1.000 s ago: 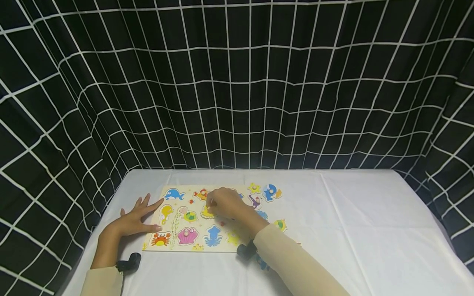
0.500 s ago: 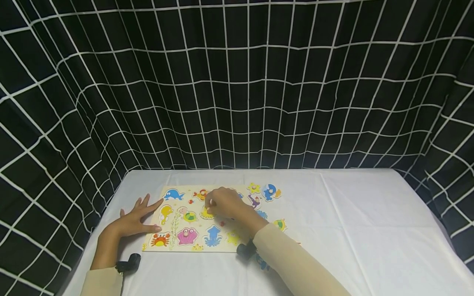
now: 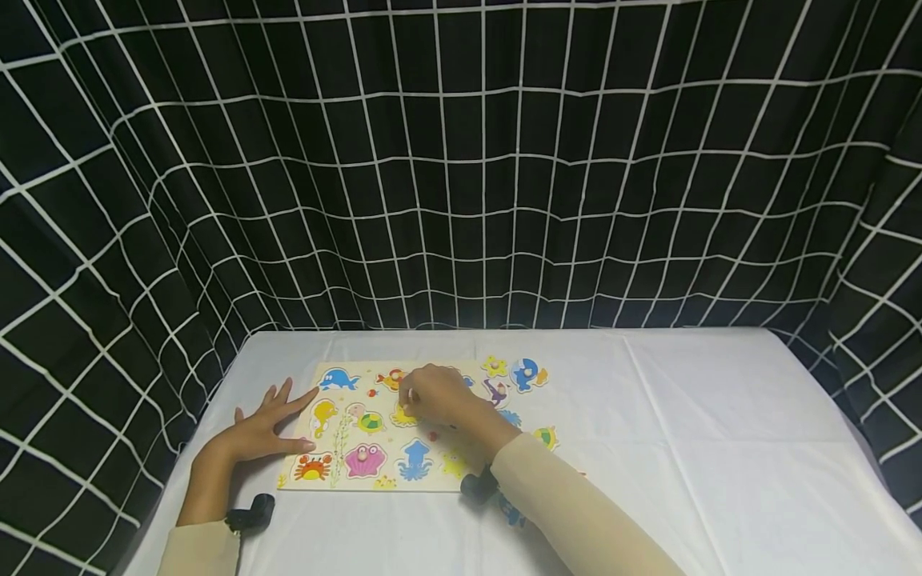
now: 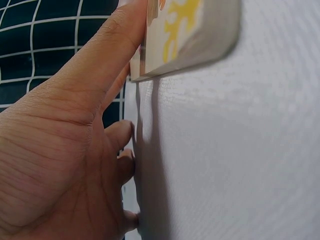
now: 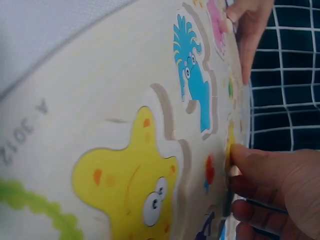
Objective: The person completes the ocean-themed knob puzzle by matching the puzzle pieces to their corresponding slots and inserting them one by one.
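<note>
A wooden peg puzzle board (image 3: 346, 486) with sea animal pictures lies on the white table. Thumb and index finger of my right hand (image 3: 435, 394) pinch a yellow puzzle piece (image 3: 403, 417) with a wavy lower edge, over the middle of the board. The palm hides its top part; in the right wrist view a sliver of the yellow piece (image 5: 230, 134) shows at the thumb tip. My left hand (image 3: 258, 430) spreads its fingers at the board's left side, thumb and index fingertip on the edge. A pink shell piece (image 3: 365, 460) with a knob sits in the lower row.
Right of the board lie loose pieces: a yellow star (image 3: 495, 366), a blue piece (image 3: 524, 374) and a green turtle (image 3: 545, 438). Another blue piece (image 3: 511, 510) is partly under the right sleeve. A black grid-patterned curtain (image 3: 461, 200) surrounds the table (image 3: 706, 432).
Almost nothing differs. My right hand keeps its pinch on the yellow puzzle piece, its fingers shifting very slightly, while my left hand stays at the board's edge.
</note>
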The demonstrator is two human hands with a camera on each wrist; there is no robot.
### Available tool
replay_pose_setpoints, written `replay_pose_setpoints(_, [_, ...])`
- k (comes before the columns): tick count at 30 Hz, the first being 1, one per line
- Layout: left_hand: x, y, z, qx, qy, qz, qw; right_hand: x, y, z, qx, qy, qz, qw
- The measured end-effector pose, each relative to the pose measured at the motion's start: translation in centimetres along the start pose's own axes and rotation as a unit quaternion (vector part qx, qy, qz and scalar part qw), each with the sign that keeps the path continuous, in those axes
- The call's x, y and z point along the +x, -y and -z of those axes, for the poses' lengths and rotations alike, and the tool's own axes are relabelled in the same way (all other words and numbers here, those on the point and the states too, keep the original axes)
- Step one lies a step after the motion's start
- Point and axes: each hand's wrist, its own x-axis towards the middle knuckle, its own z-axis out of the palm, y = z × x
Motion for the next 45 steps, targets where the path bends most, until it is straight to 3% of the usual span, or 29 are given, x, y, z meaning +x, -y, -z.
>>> replay_pose_setpoints(8, [-0.6,-0.9,0.6,-0.010,0.004,-0.009,0.9999,-0.2,-0.1,-0.5,0.031,0.005,-0.029,0.999])
replay_pose_setpoints(17, [-0.5,0.3,-0.1,-0.005,-0.003,-0.002,1.0000,-1.1,-0.2,-0.3,0.014,-0.015,0.026,0.999])
replay_pose_setpoints(22, [-0.8,0.1,0.1,-0.004,-0.004,-0.004,1.0000,-2.0,-0.3,0.5,0.043,-0.011,0.007,0.999])
replay_pose_setpoints(27, [-1.0,-0.6,0.3,-0.013,0.004,-0.006,0.9999,-3.8,-0.5,2.1,0.059,-0.021,0.000,0.998])
replay_pose_setpoints(33, [-0.1,0.4,-0.2,-0.002,-0.005,-0.007,1.0000,-6.3,-1.5,4.0,0.054,-0.049,0.019,0.997])
replay_pose_setpoints(37, [-0.1,0.2,-0.2,-0.003,-0.002,-0.005,1.0000,-7.9,-2.5,4.9,0.065,-0.063,0.017,0.996])
replay_pose_setpoints(45, [0.1,0.0,-0.2,-0.005,0.000,-0.009,0.9999,-11.1,-4.8,6.6,0.057,-0.092,-0.014,0.994])
